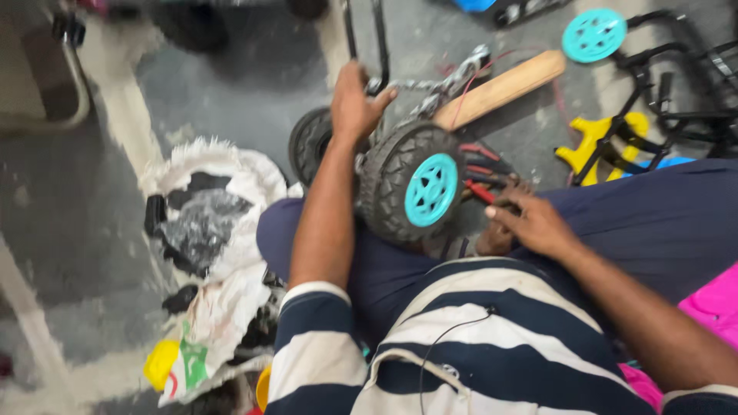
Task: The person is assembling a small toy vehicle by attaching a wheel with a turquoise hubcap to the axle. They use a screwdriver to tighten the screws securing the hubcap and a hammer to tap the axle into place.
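Observation:
My left hand [356,105] grips a black metal frame bar [378,46] of a small wheeled toy vehicle resting on my lap. A black knobbly wheel with a teal hub [415,187] faces me, and a second black wheel [309,142] sits behind my left forearm. My right hand [529,219] pinches a bundle of red and black wires [483,170] beside the teal-hubbed wheel. A chain and metal parts [446,81] lie along the frame, next to a wooden stick [503,88].
A white sack [223,230] with dark parts spills open on the grey floor at left. Another teal wheel [593,34], a black frame [676,84] and a yellow plastic piece [588,146] lie at upper right. Pink cloth [711,303] is at right.

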